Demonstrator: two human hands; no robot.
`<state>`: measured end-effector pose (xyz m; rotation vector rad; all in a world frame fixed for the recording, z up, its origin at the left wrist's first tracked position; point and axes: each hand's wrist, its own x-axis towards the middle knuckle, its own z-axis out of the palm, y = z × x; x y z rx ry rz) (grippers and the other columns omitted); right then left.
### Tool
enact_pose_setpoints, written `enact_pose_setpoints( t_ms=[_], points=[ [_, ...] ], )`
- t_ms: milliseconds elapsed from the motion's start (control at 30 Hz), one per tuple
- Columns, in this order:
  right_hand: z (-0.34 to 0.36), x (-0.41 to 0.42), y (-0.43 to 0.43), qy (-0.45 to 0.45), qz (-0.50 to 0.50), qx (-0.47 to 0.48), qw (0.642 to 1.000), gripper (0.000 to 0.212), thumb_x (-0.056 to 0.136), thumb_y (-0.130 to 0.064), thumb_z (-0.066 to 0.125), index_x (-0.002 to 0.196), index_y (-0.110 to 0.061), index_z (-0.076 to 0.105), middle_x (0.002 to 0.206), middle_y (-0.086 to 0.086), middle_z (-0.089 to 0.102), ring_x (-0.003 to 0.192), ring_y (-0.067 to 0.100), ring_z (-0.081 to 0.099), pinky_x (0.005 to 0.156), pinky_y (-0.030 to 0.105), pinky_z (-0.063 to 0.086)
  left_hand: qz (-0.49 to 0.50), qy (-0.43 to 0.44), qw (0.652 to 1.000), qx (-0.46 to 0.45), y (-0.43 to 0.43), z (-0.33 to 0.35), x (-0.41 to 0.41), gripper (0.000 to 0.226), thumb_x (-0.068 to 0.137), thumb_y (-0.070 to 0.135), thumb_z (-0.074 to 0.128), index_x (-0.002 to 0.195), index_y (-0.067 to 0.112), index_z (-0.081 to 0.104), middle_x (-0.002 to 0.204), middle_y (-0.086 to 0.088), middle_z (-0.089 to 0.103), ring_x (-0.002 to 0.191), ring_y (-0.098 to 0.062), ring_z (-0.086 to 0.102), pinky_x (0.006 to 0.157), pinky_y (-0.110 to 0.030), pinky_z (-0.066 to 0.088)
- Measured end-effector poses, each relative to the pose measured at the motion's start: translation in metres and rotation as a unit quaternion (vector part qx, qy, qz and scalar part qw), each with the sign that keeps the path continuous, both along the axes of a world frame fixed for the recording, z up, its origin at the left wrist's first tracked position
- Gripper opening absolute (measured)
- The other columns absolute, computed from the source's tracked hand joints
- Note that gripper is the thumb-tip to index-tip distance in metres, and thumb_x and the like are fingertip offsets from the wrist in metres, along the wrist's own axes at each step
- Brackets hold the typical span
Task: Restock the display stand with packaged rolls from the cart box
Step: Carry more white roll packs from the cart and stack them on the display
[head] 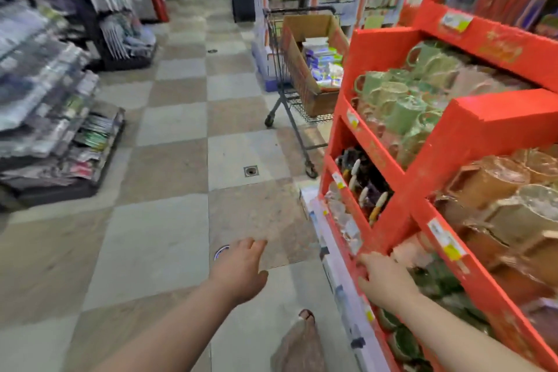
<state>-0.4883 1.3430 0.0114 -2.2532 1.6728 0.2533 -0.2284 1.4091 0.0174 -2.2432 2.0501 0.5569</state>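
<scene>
Both hands are empty. The left hand (241, 266) hangs released over the checkered floor (169, 130), fingers loosely spread and holding nothing. The right hand (383, 278) reaches to the near lower lip of the red display stand (495, 118) on the right. Its fingers lie flat against that edge rather than gripping anything, probably for balance or to steady the body beside the shelf. Motion blur softens the fingertips.

The packaged rolls (324, 63) sit in the open cardboard box (302, 78), which rides in the wire cart (273, 36) parked far up the aisle, just beside the stand's far end. Parked there, the stock stays close to the shelves without blocking the walkway.

The stand's tiers hold green mugs (401, 100) and other glassware. With nothing in hand and the box well apart from the person, the step in hand is likely fetching another load from the cart.
</scene>
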Motion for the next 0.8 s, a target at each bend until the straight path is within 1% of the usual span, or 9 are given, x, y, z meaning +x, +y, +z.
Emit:
enact_pose_setpoints(
  t_ms=[133, 233, 333, 467, 567, 667, 800],
  points=[
    [-0.009, 0.039, -0.064, -0.009, 0.032, 0.006, 0.999, 0.037, 0.089, -0.027, 0.045, 0.125, -0.028, 0.055, 0.129, -0.002, 0.057, 0.118, 0.022, 0.054, 0.089, 0.032, 0.045, 0.029, -0.021, 0.999, 0.016, -0.043, -0.012, 0.031, 0.057, 0.09, 0.039, 0.047, 0.143, 0.026, 0.031, 0.142, 0.002, 0.042, 0.131, -0.022, 0.04, 0.104, -0.034, 0.037],
    [-0.005, 0.072, -0.131, -0.031, 0.057, 0.005, 0.998, 0.038, 0.09, -0.024, 0.044, 0.127, -0.025, 0.054, 0.13, -0.001, 0.056, 0.118, 0.024, 0.053, 0.089, 0.034, 0.046, 0.05, -0.021, 0.998, 0.037, -0.084, -0.017, 0.054, 0.058, 0.09, 0.036, 0.048, 0.144, 0.025, 0.031, 0.141, 0.003, 0.043, 0.132, -0.021, 0.039, 0.102, -0.032, 0.037],
    [0.007, 0.103, -0.196, -0.056, 0.073, 0.0, 0.996, 0.035, 0.091, -0.022, 0.045, 0.124, -0.021, 0.057, 0.127, 0.002, 0.056, 0.114, 0.024, 0.055, 0.087, 0.034, 0.047, 0.073, -0.019, 0.996, 0.051, -0.122, -0.02, 0.075, 0.056, 0.093, 0.037, 0.045, 0.145, 0.026, 0.03, 0.143, 0.005, 0.04, 0.134, -0.018, 0.036, 0.103, -0.03, 0.036],
    [0.016, 0.139, -0.269, -0.071, 0.101, -0.012, 0.992, 0.036, 0.091, -0.026, 0.045, 0.127, -0.024, 0.053, 0.132, 0.0, 0.053, 0.118, 0.024, 0.053, 0.092, 0.034, 0.045, 0.118, -0.025, 0.99, 0.069, -0.163, -0.026, 0.106, 0.06, 0.092, 0.04, 0.046, 0.147, 0.027, 0.026, 0.147, 0.006, 0.036, 0.136, -0.017, 0.035, 0.106, -0.029, 0.035],
    [0.02, 0.164, -0.311, -0.066, 0.125, -0.011, 0.99, 0.038, 0.09, -0.024, 0.046, 0.127, -0.024, 0.053, 0.132, 0.0, 0.054, 0.119, 0.023, 0.052, 0.091, 0.032, 0.043, 0.147, -0.027, 0.985, 0.089, -0.182, -0.03, 0.128, 0.062, 0.091, 0.04, 0.046, 0.149, 0.027, 0.024, 0.148, 0.005, 0.035, 0.137, -0.017, 0.033, 0.107, -0.03, 0.034],
    [0.021, 0.188, -0.346, -0.062, 0.134, -0.007, 0.989, 0.038, 0.089, -0.027, 0.047, 0.127, -0.026, 0.053, 0.131, -0.001, 0.056, 0.118, 0.022, 0.054, 0.092, 0.033, 0.045, 0.17, -0.027, 0.979, 0.105, -0.202, -0.034, 0.15, 0.063, 0.092, 0.041, 0.045, 0.149, 0.026, 0.023, 0.149, 0.004, 0.034, 0.137, -0.017, 0.033, 0.107, -0.03, 0.034],
    [0.018, 0.22, -0.389, -0.055, 0.142, 0.003, 0.988, 0.039, 0.092, -0.029, 0.046, 0.13, -0.027, 0.051, 0.135, -0.004, 0.052, 0.12, 0.019, 0.052, 0.092, 0.031, 0.043, 0.184, -0.024, 0.977, 0.11, -0.247, -0.038, 0.185, 0.063, 0.092, 0.039, 0.045, 0.149, 0.024, 0.024, 0.148, 0.002, 0.036, 0.136, -0.019, 0.035, 0.106, -0.032, 0.036]
  ],
)
